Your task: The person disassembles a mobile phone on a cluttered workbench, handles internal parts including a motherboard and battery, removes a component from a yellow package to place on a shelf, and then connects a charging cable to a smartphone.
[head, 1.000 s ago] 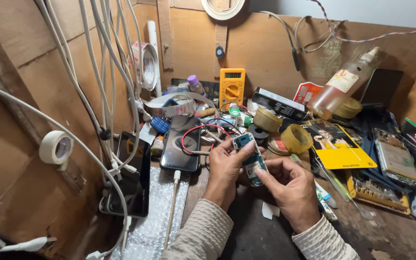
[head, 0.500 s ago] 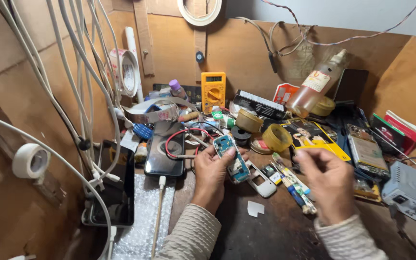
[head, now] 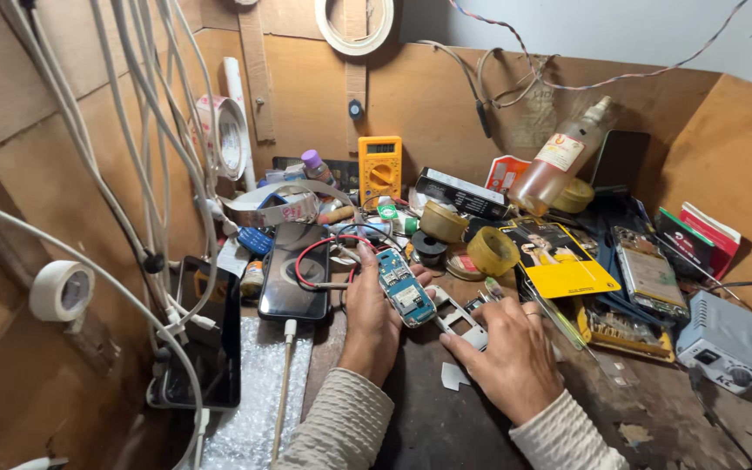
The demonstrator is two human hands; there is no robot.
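Phone board (head: 404, 294), small and blue, tilted upright in the closed grip of the left hand (head: 374, 315) at centre counter (head: 446, 426), components facing up where they can be seen. Right hand (head: 515, 352), at four o'clock from it, lies flat with fingers spread, holding nothing, fingertips touching a white phone frame (head: 456, 318). Yellow multimeter (head: 379, 168) stands at twelve o'clock
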